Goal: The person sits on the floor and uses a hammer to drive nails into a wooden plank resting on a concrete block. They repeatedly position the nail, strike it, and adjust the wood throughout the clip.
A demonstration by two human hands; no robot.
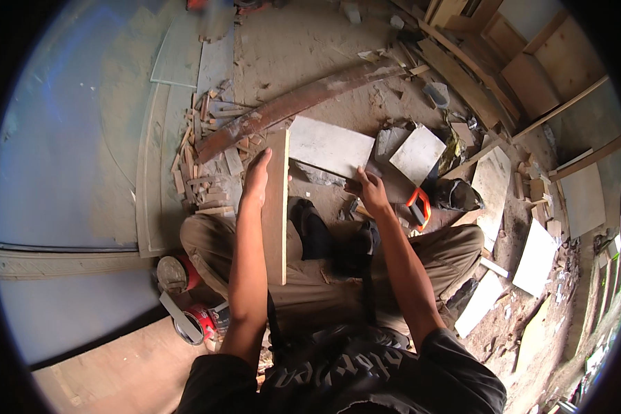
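My left hand (257, 181) is closed round a long brown wooden board (277, 228) stood on edge, its pale edge facing up. Fingertips of that hand show past the board's right side. With my right hand (369, 190) I grip the near right corner of a white-faced rectangular panel (332, 145). The panel's left end meets the far part of the brown board, making a corner; whether the two are fastened there I cannot tell. Both pieces are above the floor, in front of my bent legs.
A long reddish-brown beam (283, 107) lies beyond the boards, with wood offcuts (207, 183) at its left. An orange-handled saw (419, 208) is by my right knee. Paint cans (199, 323) stand near my left hip. White panels (535, 259) lie at right.
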